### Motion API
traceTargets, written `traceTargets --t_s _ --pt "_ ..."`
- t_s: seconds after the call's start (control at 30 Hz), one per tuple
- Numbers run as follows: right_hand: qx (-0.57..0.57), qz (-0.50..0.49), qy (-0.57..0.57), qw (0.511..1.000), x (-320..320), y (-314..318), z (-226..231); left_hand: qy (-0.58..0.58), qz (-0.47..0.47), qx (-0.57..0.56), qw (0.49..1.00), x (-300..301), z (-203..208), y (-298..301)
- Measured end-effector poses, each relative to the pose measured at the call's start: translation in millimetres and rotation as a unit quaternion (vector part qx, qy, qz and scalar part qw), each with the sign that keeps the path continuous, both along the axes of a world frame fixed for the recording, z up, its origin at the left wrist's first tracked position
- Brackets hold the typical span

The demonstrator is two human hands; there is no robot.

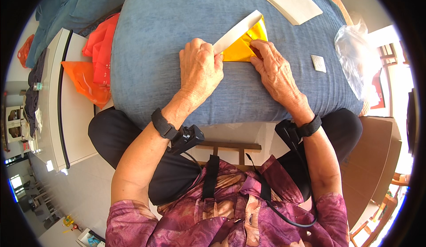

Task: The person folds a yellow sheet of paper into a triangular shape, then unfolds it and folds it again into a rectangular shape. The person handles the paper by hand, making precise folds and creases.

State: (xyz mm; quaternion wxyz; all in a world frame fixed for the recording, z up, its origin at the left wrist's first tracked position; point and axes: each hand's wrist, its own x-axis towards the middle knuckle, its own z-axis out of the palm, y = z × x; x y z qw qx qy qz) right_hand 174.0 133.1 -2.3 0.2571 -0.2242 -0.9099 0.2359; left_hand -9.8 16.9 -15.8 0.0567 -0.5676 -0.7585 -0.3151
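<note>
A shiny gold foil sheet (pixel 238 49) lies folded on the blue cloth surface in front of me, with a white strip (pixel 239 30) slanting along its upper left side. My left hand (pixel 200 65) is closed around the lower end of the strip, its thumb beside the foil. On the other side, my right hand (pixel 274 67) pinches the foil's right edge between thumb and fingers. The fingers partly hide both edges of the foil. Each wrist wears a black strap with a small device.
A long white card piece (pixel 288 0) lies at the far right of the blue cloth surface (pixel 155 20). Nearer sits a small silvery square (pixel 318 63), beside a clear plastic bag (pixel 353 56). Red and orange bags (pixel 91 80) lie at the left, next to a white cabinet (pixel 53 100).
</note>
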Motion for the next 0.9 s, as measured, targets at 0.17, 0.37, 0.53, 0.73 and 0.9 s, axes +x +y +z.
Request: traceTargets --t_s 0.17,0.37,0.53,0.73,0.9 --pt "0.001 0.022 0.003 1.000 0.3 2.6 0.6 -0.007 -0.004 0.035 0.999 0.0 -2.1 0.4" --pt "0.002 0.024 0.003 1.000 1.4 4.9 -0.9 -0.008 -0.004 0.035 0.999 0.1 -2.3 0.8" --pt "0.019 0.022 0.017 0.999 -0.3 4.6 -3.7 -0.008 -0.006 0.033 0.999 -0.2 -2.0 0.9" --pt "0.020 0.015 0.011 1.000 -0.6 4.8 -5.9 -0.007 -0.006 0.034 0.999 -0.8 -1.5 1.3" --pt "0.015 0.006 0.006 1.000 -1.2 3.2 -4.7 -0.022 -0.005 -0.020 1.000 -1.9 -0.3 0.6"
